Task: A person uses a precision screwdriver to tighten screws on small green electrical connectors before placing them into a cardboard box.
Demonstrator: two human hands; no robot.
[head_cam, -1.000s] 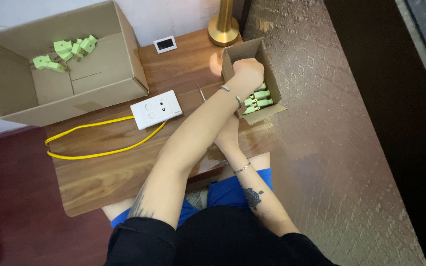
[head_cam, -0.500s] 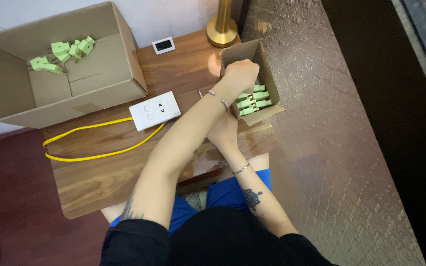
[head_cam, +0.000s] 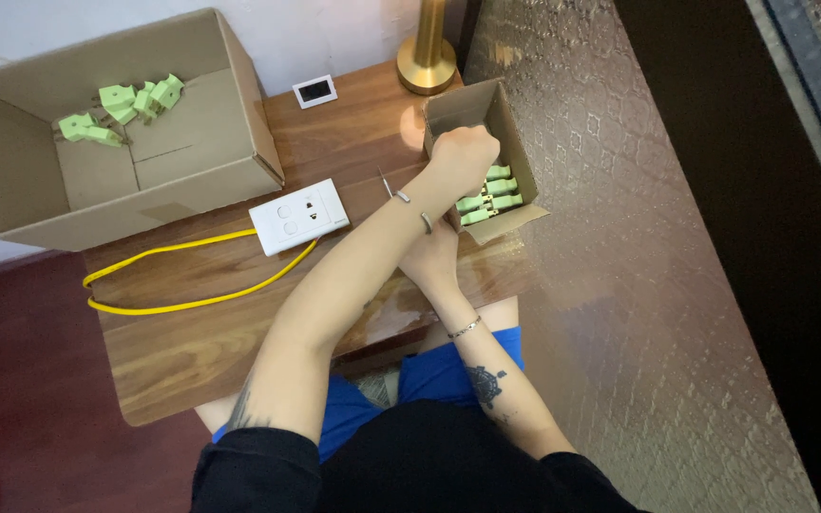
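My left hand (head_cam: 465,157) is curled into a fist inside the small open brown cardboard box (head_cam: 505,104), which sits at the right edge of the brown wooden table (head_cam: 192,351); whether the fingers close on anything I cannot tell. Just below the fist, a row of pale green plastic plugs (head_cam: 488,195) lies packed in the box's near end. My right hand (head_cam: 432,258) rests flat on the table just beside the box's near left corner, mostly hidden under my left forearm, so I cannot tell its grip.

Near the table's middle lies a white rectangular socket block (head_cam: 298,217) with a yellow cable (head_cam: 173,304) looping toward the left edge. At the far left corner stands a large open cardboard box (head_cam: 192,180) holding a few loose green plugs (head_cam: 125,106). At the far edge stand a brass lamp base (head_cam: 427,71) and a small white-framed display (head_cam: 315,91).
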